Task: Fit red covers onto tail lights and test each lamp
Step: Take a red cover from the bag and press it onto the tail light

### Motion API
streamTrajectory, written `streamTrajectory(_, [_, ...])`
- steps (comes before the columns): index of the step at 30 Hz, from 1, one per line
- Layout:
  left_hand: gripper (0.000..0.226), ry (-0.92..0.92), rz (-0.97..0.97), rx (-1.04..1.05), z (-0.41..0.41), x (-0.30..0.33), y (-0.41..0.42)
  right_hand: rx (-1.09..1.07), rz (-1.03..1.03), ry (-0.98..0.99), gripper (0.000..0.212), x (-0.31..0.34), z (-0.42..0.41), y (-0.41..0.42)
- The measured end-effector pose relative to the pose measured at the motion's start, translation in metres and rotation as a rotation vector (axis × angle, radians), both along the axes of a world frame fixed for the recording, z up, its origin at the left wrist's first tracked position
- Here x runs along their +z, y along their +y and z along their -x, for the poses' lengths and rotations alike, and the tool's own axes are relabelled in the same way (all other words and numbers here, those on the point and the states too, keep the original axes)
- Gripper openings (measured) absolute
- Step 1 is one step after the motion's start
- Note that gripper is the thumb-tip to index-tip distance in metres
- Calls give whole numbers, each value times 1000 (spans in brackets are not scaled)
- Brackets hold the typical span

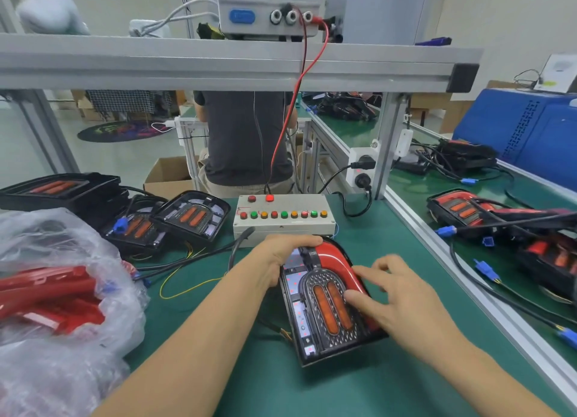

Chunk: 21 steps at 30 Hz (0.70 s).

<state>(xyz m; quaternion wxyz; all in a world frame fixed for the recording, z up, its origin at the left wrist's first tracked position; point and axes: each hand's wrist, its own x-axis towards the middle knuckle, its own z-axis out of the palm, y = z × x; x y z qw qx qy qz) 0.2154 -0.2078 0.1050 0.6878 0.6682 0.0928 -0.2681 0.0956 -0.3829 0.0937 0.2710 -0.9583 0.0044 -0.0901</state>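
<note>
A black tail light (315, 319) with two orange lenses lies on the green mat in front of me. A glossy red cover (335, 260) curves over its top and right side. My left hand (281, 254) grips the lamp's upper left edge, fingers curled over the top. My right hand (402, 294) presses down on the cover's right side with spread fingers, the thumb touching the patterned centre. Behind the lamp sits a grey test box (282, 221) with a row of coloured buttons and one lit red lamp.
A clear plastic bag (62, 291) of red covers lies at left. Several uncovered tail lights (190, 215) with cables and blue plugs sit behind it. More lamps (487, 213) lie beyond the aluminium rail (462, 279) at right. A power supply (265, 7) stands on the shelf; a person sits behind.
</note>
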Motion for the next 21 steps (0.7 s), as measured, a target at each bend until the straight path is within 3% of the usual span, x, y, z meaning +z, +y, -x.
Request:
streamTrajectory(2, [27, -7, 15, -14, -2, -2, 2, 6, -585, 276, 57, 4, -1, -1])
streamTrajectory(4, [33, -23, 25, -15, -3, -3, 3, 53, -904, 479, 65, 2, -2, -4])
streamTrajectory(8, [48, -15, 38, -30, -2, -5, 4, 81, -903, 518, 48, -1, -3, -6])
streamTrajectory(13, [59, 9, 74, -58, -2, -3, 6, 60, -908, 523, 41, 1, -6, -6])
streamTrajectory(21, [37, 25, 104, -28, -3, -1, 3, 27, -962, 458, 27, -4, -9, -6])
